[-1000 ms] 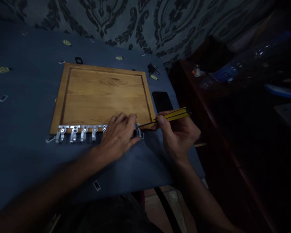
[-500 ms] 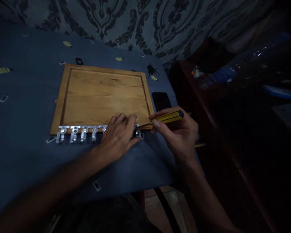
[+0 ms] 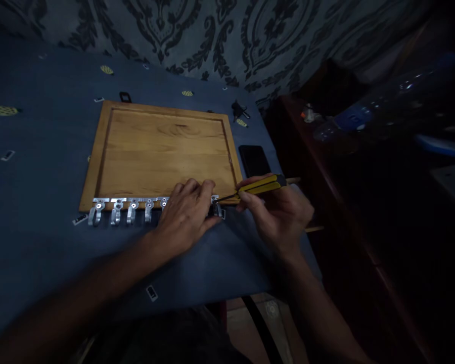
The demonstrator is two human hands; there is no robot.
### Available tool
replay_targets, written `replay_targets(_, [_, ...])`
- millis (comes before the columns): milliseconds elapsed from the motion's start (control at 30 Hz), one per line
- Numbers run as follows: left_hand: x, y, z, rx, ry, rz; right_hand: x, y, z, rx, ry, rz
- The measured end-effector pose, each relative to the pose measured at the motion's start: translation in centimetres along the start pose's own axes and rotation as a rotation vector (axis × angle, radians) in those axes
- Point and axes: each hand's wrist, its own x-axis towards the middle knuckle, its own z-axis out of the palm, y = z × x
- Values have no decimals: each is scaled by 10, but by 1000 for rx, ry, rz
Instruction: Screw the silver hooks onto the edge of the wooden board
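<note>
A framed wooden board [image 3: 167, 151] lies on the cloth-covered table, with a metal hook rail [image 3: 134, 205] along its near edge. My left hand [image 3: 187, 217] is curled over the rail's right part, fingers on the board's edge and thumb below by the last hook; it hides several hooks. In my right hand [image 3: 278, 217] is a yellow-and-black screwdriver [image 3: 260, 186], its handle gripped between thumb and fingers. The screwdriver's thin shaft slants down left, and its tip meets the rail's right end beside my left thumb.
A black phone [image 3: 255, 161] lies right of the board, with a small dark object [image 3: 239, 110] behind it. On the blue tablecloth [image 3: 41, 187] a black loop [image 3: 125, 96] sits by the board's far edge. A plastic bottle [image 3: 352, 119] lies on dark furniture at right.
The screwdriver handle and my right hand have shifted slightly, the fingers turning around the handle. My left hand stays on the rail, and the view has moved a little.
</note>
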Motion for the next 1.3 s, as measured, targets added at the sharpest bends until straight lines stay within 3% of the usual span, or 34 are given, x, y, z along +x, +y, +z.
replay_targets(133, [0, 1, -2, -2, -12, 1, -9, 1, 11, -146, 154, -17])
replay_targets(300, [-1, 0, 0, 8, 9, 14, -17, 7, 18, 17, 163, 110])
replay_targets(433, [-1, -2, 2, 16, 28, 30, -17, 3, 17, 146, 410, 52])
replay_targets(500, [-1, -2, 1, 18, 12, 27, -15, 1, 16, 200, 466, 48])
replay_targets(900, [0, -1, 1, 20, -11, 9, -21, 14, 18, 86, 252, 160])
replay_targets(1167, [0, 0, 0, 10, -8, 1, -17, 13, 16, 120, 189, 124])
replay_targets(1300, [0, -1, 1, 15, 4, 11, -8, 5, 7, 169, 66, 87])
